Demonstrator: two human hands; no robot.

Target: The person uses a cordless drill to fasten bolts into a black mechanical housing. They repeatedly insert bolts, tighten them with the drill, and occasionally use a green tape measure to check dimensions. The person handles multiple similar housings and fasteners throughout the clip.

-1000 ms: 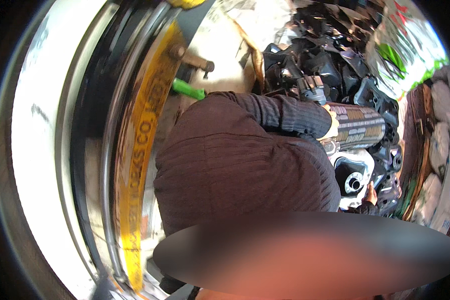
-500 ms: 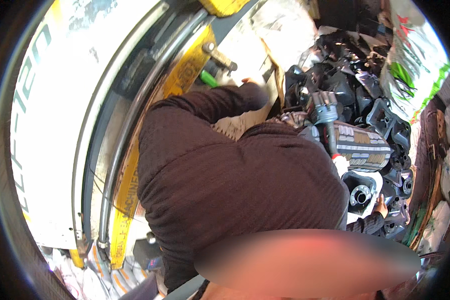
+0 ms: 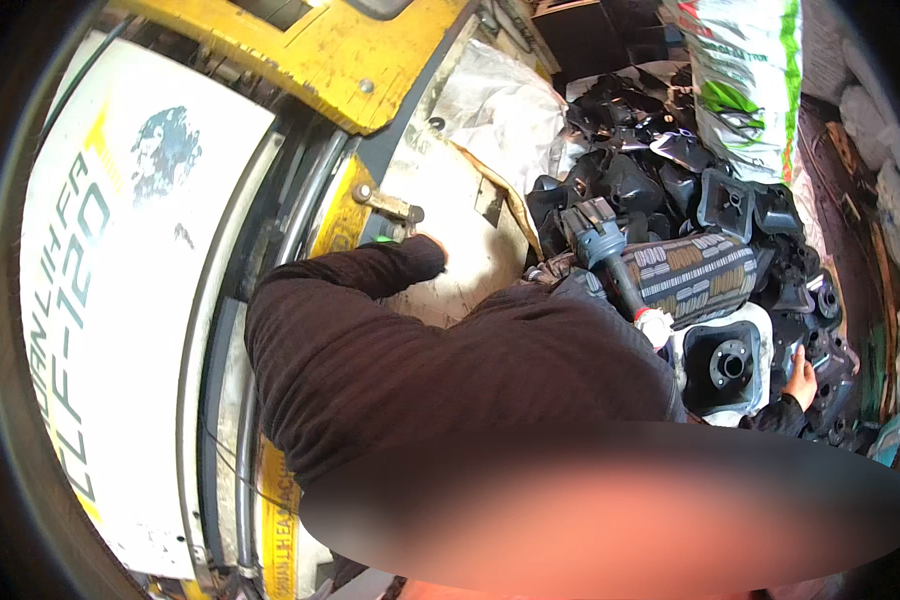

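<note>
My left hand (image 3: 432,250) reaches forward to the machine, beside a metal lever (image 3: 388,204) and a small green piece (image 3: 384,240). Its fingers are mostly hidden behind the dark sleeve, so a grip cannot be made out. On the right, my right hand (image 3: 800,380) lies with fingers stretched out against a heap of black moulded parts (image 3: 828,345). Close to that hand is a squarish black part with a round flange (image 3: 732,364), with white material around its rim. Beyond it, a tool with a blue-grey head (image 3: 600,240) slants over patterned cloth (image 3: 692,278).
At the left stands a large machine with a white panel (image 3: 155,330) and a yellow frame (image 3: 370,60). More black moulded parts (image 3: 625,180) are piled at the back right. Beside them are a white and green sack (image 3: 745,70) and clear plastic sheeting (image 3: 500,95).
The view has shifted, showing more of the machine's yellow frame. My left hand has come closer to the lever and the green piece. My right hand remains by the black parts.
</note>
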